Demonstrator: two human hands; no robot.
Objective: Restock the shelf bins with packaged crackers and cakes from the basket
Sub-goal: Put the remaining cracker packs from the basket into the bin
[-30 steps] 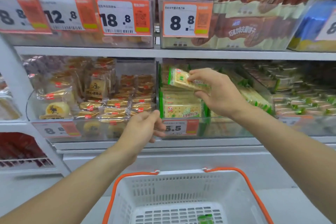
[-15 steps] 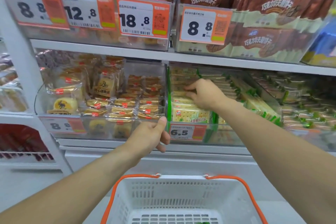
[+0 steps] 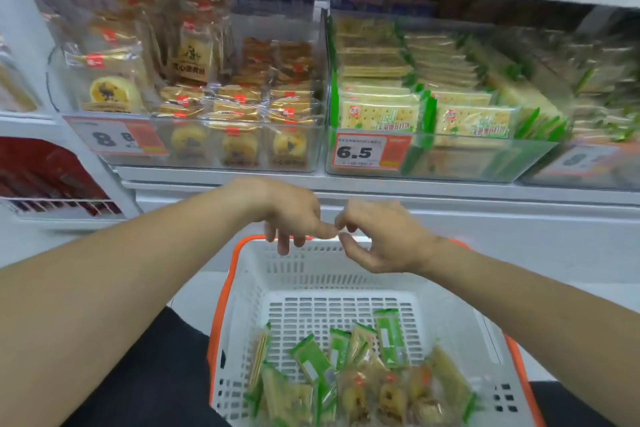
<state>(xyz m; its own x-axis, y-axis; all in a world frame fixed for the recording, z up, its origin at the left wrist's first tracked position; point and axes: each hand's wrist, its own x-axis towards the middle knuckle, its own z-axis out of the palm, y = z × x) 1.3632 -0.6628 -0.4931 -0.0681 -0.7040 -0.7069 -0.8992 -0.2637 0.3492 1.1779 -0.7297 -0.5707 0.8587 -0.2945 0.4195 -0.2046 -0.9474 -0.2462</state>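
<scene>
A white basket with orange rim point(image 3: 242, 288) sits low in front of me. Green-wrapped cracker packs point(image 3: 311, 360) and small clear-wrapped cakes point(image 3: 388, 395) lie in its near end. My left hand point(image 3: 291, 215) and my right hand point(image 3: 381, 239) hang empty over the basket's far rim, fingertips almost touching, fingers loosely curled and apart. On the shelf above, a clear bin point(image 3: 464, 166) tagged 6.5 holds stacked green cracker packs point(image 3: 377, 111). To its left another clear bin point(image 3: 315, 87) holds cakes in gold and clear wrappers point(image 3: 235, 107).
A further bin of green packs point(image 3: 595, 94), blurred, stands at the right. A lower shelf at the left holds red packages point(image 3: 45, 177). A white shelf ledge point(image 3: 450, 194) runs just beyond my hands. My dark trousers point(image 3: 156, 374) show beside the basket.
My right hand put the cracker pack in the 6.5 bin and withdrew. Both hands dropped over the basket, and my view tilted down to show its contents.
</scene>
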